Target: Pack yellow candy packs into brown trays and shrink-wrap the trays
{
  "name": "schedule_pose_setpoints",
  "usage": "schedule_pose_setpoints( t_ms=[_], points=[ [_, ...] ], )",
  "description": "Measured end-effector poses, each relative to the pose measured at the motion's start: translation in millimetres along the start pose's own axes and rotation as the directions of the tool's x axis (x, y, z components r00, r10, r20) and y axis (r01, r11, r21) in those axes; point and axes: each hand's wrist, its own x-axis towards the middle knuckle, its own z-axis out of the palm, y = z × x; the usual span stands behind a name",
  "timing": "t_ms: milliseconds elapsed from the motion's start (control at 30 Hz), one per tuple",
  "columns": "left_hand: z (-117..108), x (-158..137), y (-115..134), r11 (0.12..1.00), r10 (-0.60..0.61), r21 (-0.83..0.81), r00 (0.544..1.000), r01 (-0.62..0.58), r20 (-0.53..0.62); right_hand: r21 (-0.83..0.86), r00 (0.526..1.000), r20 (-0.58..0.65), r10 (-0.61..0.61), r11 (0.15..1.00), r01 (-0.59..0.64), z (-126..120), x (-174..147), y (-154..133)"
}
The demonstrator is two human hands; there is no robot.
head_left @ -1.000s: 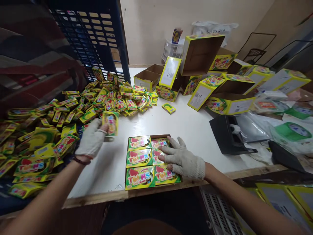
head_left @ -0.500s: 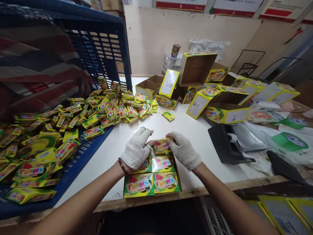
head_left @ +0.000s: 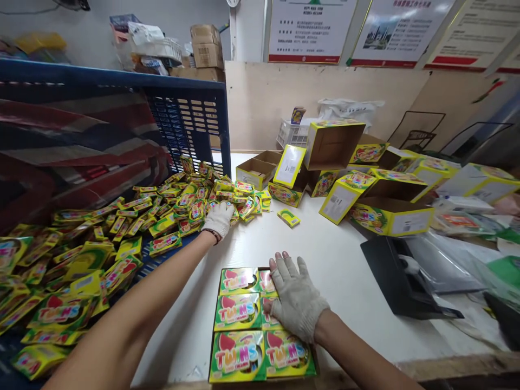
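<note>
My left hand [head_left: 219,219], in a white knitted glove with bare fingertips, reaches into the near right side of a heap of small yellow-green TWINS boxes [head_left: 164,244]. Its fingers point down among them and the tips are hidden, so a grip cannot be made out. My right hand [head_left: 298,295], gloved the same way, lies with fingers spread over the right column of a shallow carton [head_left: 212,346] at the table's front. Packed TWINS boxes [head_left: 238,311] fill the carton in two columns, printed faces up. The palm and fingers partly cover the right column.
A blue plastic crate [head_left: 221,119] on its side holds much of the heap. One loose small box [head_left: 288,218] lies on the white table [head_left: 260,244]. Open display cartons [head_left: 335,146] are stacked behind. A black tape dispenser [head_left: 390,276] and plastic bags [head_left: 442,265] are at right.
My left hand has left the carton and moved up and left to the heap. My right hand has flattened on the packed boxes. The view has tilted upward.
</note>
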Motion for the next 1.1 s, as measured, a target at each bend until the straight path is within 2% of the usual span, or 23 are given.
schedule_pose_setpoints(
  t_ms=[167, 300, 367, 467, 533, 600, 633, 667, 700, 733, 767, 800, 833, 900, 933, 967, 1033, 1100],
  points=[
    [-7.4, 3.6, 6.1, 0.992, 0.035, -0.124, 0.999, -0.034, 0.0, 0.04, 1.0, 0.023, 0.003, 0.999, -0.004, -1.2, -1.4, -0.7],
    [-17.7, -23.3, 23.6, 0.96, 0.072, -0.268, 0.996, -0.086, -0.059, 0.044, 1.0, -0.013, 0.01, 0.999, -0.009, -1.5, -2.4, -0.5],
    [-23.3, -45.7, 33.5, 0.903, 0.073, -0.417, 0.992, -0.108, -0.101, 0.064, 1.0, -0.028, 0.007, 0.998, -0.005, 0.8, -1.5, 2.2],
    [-31.3, -83.2, 45.3, 0.712, 0.086, -0.687, 0.99, -0.142, -0.116, 0.26, 0.989, -0.146, 0.011, 0.965, 0.027, 8.2, -0.8, 10.1],
    [-34.7, -107.9, 53.5, 0.623, 0.163, -0.752, 0.976, -0.214, -0.143, 0.523, 0.947, -0.301, 0.114, 0.85, 0.064, 11.0, -3.4, 14.0],
    [-35.3, -130.3, 64.4, 0.55, 0.303, -0.759, 0.93, -0.349, -0.208, 0.768, 0.886, -0.383, 0.263, 0.624, 0.146, 7.8, -9.4, 13.7],
    [-34.2, -139.7, 70.5, 0.505, 0.379, -0.758, 0.895, -0.412, -0.234, 0.846, 0.884, -0.363, 0.295, 0.503, 0.179, 3.6, -13.5, 12.3],
    [-32.3, -147.3, 76.2, 0.465, 0.45, -0.755, 0.858, -0.463, -0.248, 0.897, 0.906, -0.314, 0.284, 0.401, 0.185, -1.7, -18.3, 10.4],
    [-29.5, -152.3, 80.8, 0.443, 0.506, -0.743, 0.824, -0.502, -0.255, 0.929, 0.934, -0.253, 0.252, 0.333, 0.162, -7.3, -23.5, 8.6],
    [-26.3, -154.1, 83.3, 0.453, 0.54, -0.713, 0.801, -0.534, -0.257, 0.943, 0.957, -0.193, 0.218, 0.31, 0.119, -12.4, -29.0, 7.3],
    [-23.0, -152.1, 83.1, 0.504, 0.55, -0.657, 0.795, -0.561, -0.257, 0.94, 0.968, -0.148, 0.202, 0.333, 0.074, -15.8, -34.7, 6.5],
    [-19.9, -146.3, 79.8, 0.597, 0.535, -0.568, 0.809, -0.566, -0.244, 0.922, 0.967, -0.13, 0.217, 0.384, 0.038, -17.1, -40.4, 6.2],
    [-17.5, -136.6, 73.6, 0.721, 0.499, -0.442, 0.842, -0.534, -0.204, 0.894, 0.956, -0.142, 0.255, 0.449, 0.013, -15.6, -45.9, 5.9],
    [-15.5, -108.3, 53.5, 0.926, 0.347, -0.128, 0.934, -0.355, -0.082, 0.814, 0.929, -0.205, 0.309, 0.581, -0.014, -5.0, -55.8, 4.2],
    [-15.7, -91.8, 41.2, 0.97, 0.241, 0.033, 0.971, -0.24, -0.012, 0.766, 0.917, -0.253, 0.308, 0.643, -0.004, 3.1, -59.8, 2.0],
    [-16.3, -75.2, 28.4, 0.98, 0.164, 0.111, 0.986, -0.164, 0.008, 0.713, 0.902, -0.316, 0.295, 0.701, 0.021, 12.0, -62.9, -1.2],
    [-17.3, -45.8, 4.5, 0.979, 0.069, 0.193, 0.998, -0.069, 0.009, 0.576, 0.856, -0.464, 0.227, 0.812, 0.097, 28.5, -66.5, -10.1],
    [-15.8, -24.9, -13.6, 0.975, 0.032, 0.219, 0.999, -0.03, -0.003, 0.433, 0.807, -0.575, 0.136, 0.888, 0.159, 38.5, -67.0, -20.1]
  ],
)
